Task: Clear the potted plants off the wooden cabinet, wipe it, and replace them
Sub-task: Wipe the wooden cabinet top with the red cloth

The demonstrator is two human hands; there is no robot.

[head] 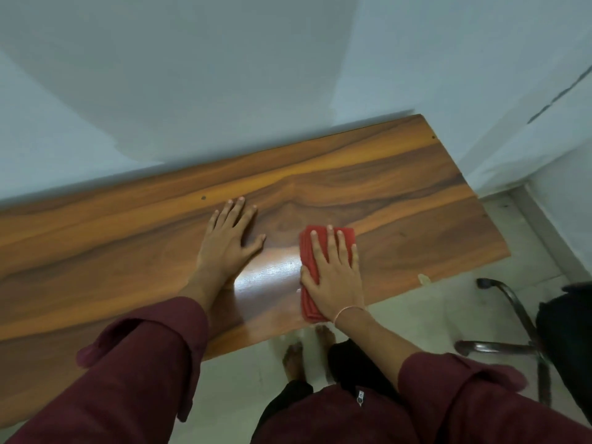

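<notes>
The wooden cabinet top (pixel 400 193) runs from the left edge to the right, against a pale wall. My right hand (pixel 333 274) lies flat on a folded red cloth (pixel 309 251), pressing it onto the wood near the front edge. My left hand (pixel 229 238) rests flat on the bare wood just left of the cloth, fingers spread, holding nothing. A shiny patch (pixel 269 274) lies between the two hands. No potted plants are in view.
A dark office chair (pixel 525 341) with a metal base stands on the tiled floor at the right, close to the cabinet's front corner. The pale wall (pixel 224 75) rises right behind the cabinet. My bare feet (pixel 294 360) stand at the front edge.
</notes>
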